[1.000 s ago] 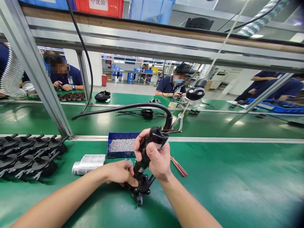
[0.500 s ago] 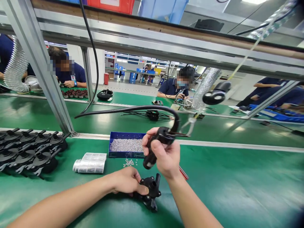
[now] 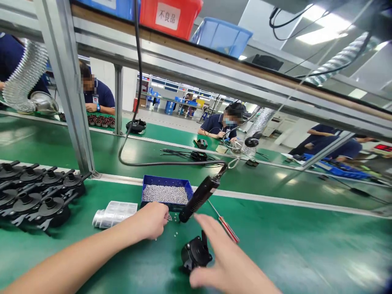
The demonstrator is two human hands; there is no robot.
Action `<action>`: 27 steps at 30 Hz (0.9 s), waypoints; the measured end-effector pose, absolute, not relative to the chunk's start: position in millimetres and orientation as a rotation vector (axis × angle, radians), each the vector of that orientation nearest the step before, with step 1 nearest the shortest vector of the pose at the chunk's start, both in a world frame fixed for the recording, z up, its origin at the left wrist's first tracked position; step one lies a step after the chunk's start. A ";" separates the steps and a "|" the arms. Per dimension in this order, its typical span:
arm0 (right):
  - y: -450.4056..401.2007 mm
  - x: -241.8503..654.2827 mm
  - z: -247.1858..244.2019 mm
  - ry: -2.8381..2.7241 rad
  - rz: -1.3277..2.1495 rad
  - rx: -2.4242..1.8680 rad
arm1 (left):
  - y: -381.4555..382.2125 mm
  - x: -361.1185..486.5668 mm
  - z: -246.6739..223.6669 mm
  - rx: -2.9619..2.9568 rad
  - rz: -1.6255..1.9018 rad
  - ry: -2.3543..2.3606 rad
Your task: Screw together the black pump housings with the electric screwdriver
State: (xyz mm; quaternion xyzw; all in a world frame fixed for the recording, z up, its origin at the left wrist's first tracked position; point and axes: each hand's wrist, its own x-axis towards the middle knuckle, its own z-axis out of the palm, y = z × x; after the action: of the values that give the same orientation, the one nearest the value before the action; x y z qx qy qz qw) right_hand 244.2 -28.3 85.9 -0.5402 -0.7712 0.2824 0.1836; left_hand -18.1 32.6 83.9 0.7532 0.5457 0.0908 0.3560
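Note:
My left hand point(image 3: 154, 220) is closed, its fingertips down at a few loose small metal nuts point(image 3: 175, 234) on the green bench; what is between the fingers is hidden. The blue tray point(image 3: 167, 206) full of such nuts sits just behind it. My right hand point(image 3: 225, 253) is open, thumb and fingers spread beside a black pump-like housing point(image 3: 196, 253) with a spout, which stands on the bench. Over the bench a black electric screwdriver point(image 3: 200, 198) hangs tilted on its cord, free of both hands.
A red-handled screwdriver point(image 3: 229, 229) lies right of the housing. To the left are a roll of labels point(image 3: 114, 214) and rows of similar black housings point(image 3: 50, 208). A metal frame post point(image 3: 65, 90) rises at left. Co-workers sit across the bench.
My right hand has let go of the electric screwdriver, which now hangs, and has come down open by the housing. My left hand has left the housing and moved to the loose nuts.

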 end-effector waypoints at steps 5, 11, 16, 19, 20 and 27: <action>-52.9 270.1 27.0 -1.821 0.958 -1.424 | 27.8 -10.7 81.2 2.022 0.154 1.386; -44.8 300.1 5.8 -1.299 1.428 -0.816 | 24.9 -6.3 84.8 2.123 0.033 1.344; -44.8 287.1 8.6 -1.088 1.600 -0.529 | 28.3 -7.0 83.6 2.173 0.029 1.375; -43.6 280.8 9.5 -1.035 1.653 -0.437 | 27.0 -7.5 87.3 2.171 0.009 1.374; -43.3 280.0 9.3 -1.035 1.656 -0.422 | 26.2 -7.7 88.8 2.167 -0.003 1.376; -43.8 279.1 7.9 -1.030 1.675 -0.378 | 24.3 -6.9 91.4 2.173 -0.001 1.375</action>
State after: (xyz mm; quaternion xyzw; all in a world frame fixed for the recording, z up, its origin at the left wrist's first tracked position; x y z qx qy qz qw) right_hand 279.1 -43.8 7.9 -0.1591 -0.4332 0.7044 0.5393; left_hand -6.9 24.3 91.4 0.8109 0.5132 -0.0004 0.2811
